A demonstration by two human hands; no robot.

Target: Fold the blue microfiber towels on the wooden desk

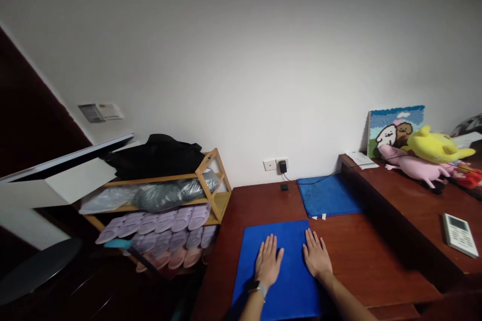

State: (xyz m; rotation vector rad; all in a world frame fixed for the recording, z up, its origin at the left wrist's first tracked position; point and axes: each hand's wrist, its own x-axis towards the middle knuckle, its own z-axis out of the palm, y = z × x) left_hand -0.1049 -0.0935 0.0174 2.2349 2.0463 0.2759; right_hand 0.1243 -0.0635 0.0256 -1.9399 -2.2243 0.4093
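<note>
A bright blue cloth (289,271) lies flat on the reddish-brown wooden table (361,256). My left hand (268,262) rests palm down on its left part, fingers stretched out and thumb apart. On the cloth's right edge lies my right hand (317,255), also palm down with fingers extended. Neither hand holds anything. A watch (258,287) is on my left wrist. Behind the right hand, a second blue cloth (329,195) lies near the wall, with white tags at its front edge.
A wooden rack (213,185) to the left carries a black bag (161,155) and several slippers (165,220). Plush toys (417,163), a dog picture (395,128) and a white remote control (460,234) are on the raised surface at right. A black plug (283,165) sits in the wall.
</note>
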